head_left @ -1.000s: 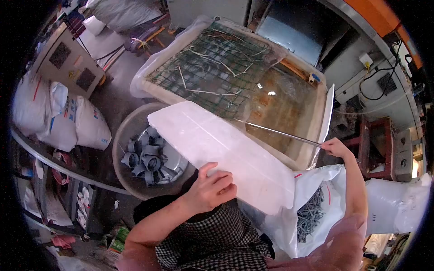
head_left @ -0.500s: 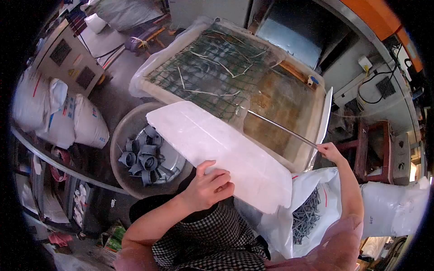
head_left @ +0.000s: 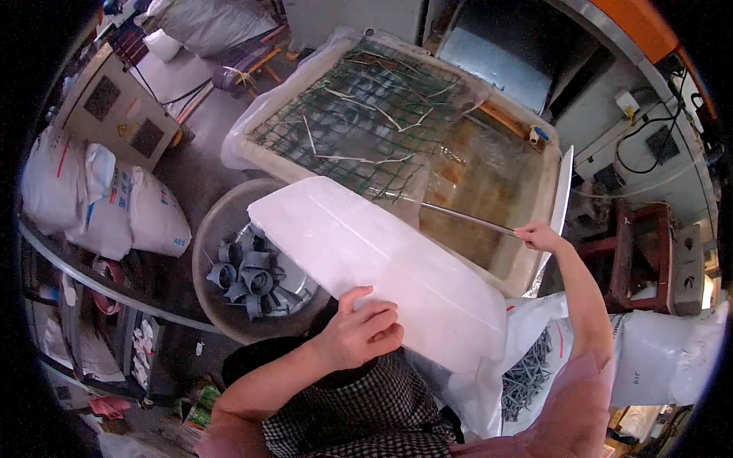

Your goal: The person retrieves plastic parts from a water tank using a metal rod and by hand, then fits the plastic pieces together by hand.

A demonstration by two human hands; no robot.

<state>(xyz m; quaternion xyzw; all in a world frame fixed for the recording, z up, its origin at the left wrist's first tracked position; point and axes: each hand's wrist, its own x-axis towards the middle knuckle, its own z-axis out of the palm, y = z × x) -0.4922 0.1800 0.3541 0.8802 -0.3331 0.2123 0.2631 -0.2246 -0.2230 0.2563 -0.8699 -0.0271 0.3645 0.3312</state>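
Rod (head_left: 470, 218) clenched in right fingers (head_left: 530, 235), open water (head_left: 461, 187) below, left fingers (head_left: 381, 322) at board (head_left: 374, 248) edge, grip unclear

The rod (head_left: 469, 218) looks glossy metal, the board (head_left: 382, 259) smooth, the checked garment (head_left: 359, 404) cloth.

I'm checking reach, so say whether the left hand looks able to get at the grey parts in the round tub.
Probably yes: the left hand looks close to the round tub, where the grey parts show plainly, though the white board masks one side.
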